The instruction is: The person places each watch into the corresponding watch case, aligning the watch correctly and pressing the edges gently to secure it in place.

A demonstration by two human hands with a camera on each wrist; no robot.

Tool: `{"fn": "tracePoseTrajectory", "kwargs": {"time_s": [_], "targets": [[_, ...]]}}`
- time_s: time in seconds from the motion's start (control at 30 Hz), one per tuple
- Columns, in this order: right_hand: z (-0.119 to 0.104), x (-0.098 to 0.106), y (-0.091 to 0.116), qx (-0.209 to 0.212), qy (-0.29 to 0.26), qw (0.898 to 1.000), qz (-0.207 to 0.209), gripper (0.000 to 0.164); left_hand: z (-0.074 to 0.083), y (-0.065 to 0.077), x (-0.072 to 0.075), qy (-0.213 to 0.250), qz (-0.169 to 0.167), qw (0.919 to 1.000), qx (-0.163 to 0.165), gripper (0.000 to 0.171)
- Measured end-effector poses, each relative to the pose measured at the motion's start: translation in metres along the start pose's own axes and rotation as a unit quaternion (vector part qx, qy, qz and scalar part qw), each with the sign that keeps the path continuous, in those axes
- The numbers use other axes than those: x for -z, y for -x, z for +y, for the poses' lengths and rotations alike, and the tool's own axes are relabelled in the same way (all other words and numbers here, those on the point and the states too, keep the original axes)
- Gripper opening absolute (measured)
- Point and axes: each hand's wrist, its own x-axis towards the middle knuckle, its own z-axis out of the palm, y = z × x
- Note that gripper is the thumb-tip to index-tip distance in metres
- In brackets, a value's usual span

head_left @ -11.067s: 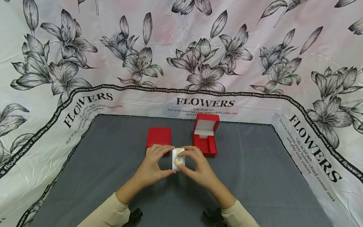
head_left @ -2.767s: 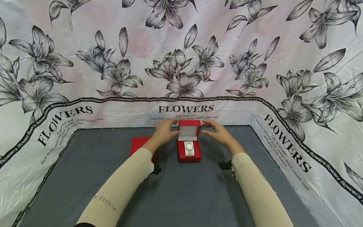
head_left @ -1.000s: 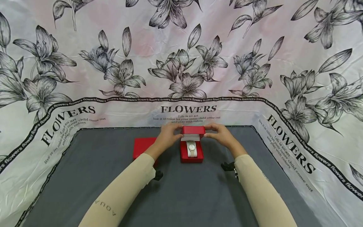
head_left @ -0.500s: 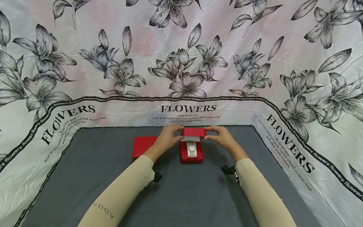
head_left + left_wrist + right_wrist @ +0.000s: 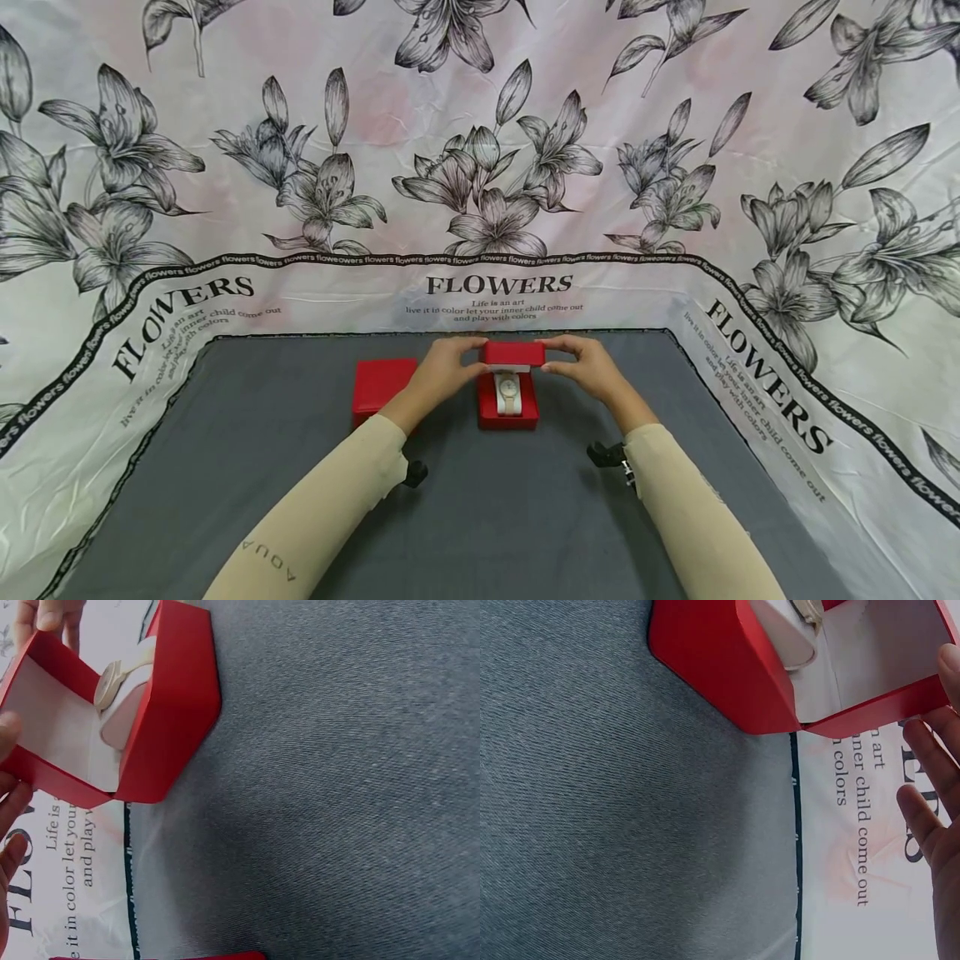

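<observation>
In the head view a red watch box [image 5: 508,422] stands on the grey cloth, its hinged lid [image 5: 513,354] tipped partway down. Inside it sits a wristwatch [image 5: 508,389] with a pale strap, wrapped on a white cushion. My left hand [image 5: 442,367] grips the lid's left end with thumb in front and fingers behind. At the right end my right hand [image 5: 588,367] grips the lid the same way. The left wrist view shows the watch [image 5: 109,686] and the white lining under the lid. Fingers [image 5: 930,757] appear beside the lid in the right wrist view.
A second red box [image 5: 382,382], closed, lies to the left, partly hidden behind the left forearm. Grey cloth [image 5: 495,517] covers the table. Behind it rises a white floral sheet [image 5: 495,167] with printed lettering.
Long ago my hands held the watch on its cushion in front of the boxes; later it lay in the open box. Since then both hands have taken the lid and lowered it slightly forward.
</observation>
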Motion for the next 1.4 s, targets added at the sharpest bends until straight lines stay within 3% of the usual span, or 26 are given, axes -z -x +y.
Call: {"fn": "tracePoseTrajectory", "kwargs": {"time_s": [0.4, 0.63, 0.87, 1.27, 1.4], "targets": [[0.002, -0.004, 0.01, -0.008, 0.006, 1.0, 0.017, 0.046, 0.001, 0.008, -0.004, 0.011, 0.019, 0.9998, -0.003, 0.054], [0.005, -0.001, 0.01, 0.0, -0.002, 1.0, -0.006, 0.048, 0.001, 0.013, -0.007, 0.013, 0.037, 0.9992, -0.01, 0.053], [0.006, 0.0, 0.008, -0.014, 0.027, 0.999, -0.033, 0.055, -0.001, 0.018, -0.012, 0.022, 0.045, 0.9986, -0.02, 0.054], [-0.003, 0.0, 0.011, -0.023, 0.039, 0.998, -0.048, 0.062, 0.006, 0.019, -0.009, 0.061, 0.037, 0.9971, 0.027, 0.052], [-0.004, -0.001, 0.013, -0.028, 0.046, 0.997, -0.047, 0.062, 0.008, 0.018, -0.005, 0.055, 0.026, 0.9976, 0.034, 0.05]]}}
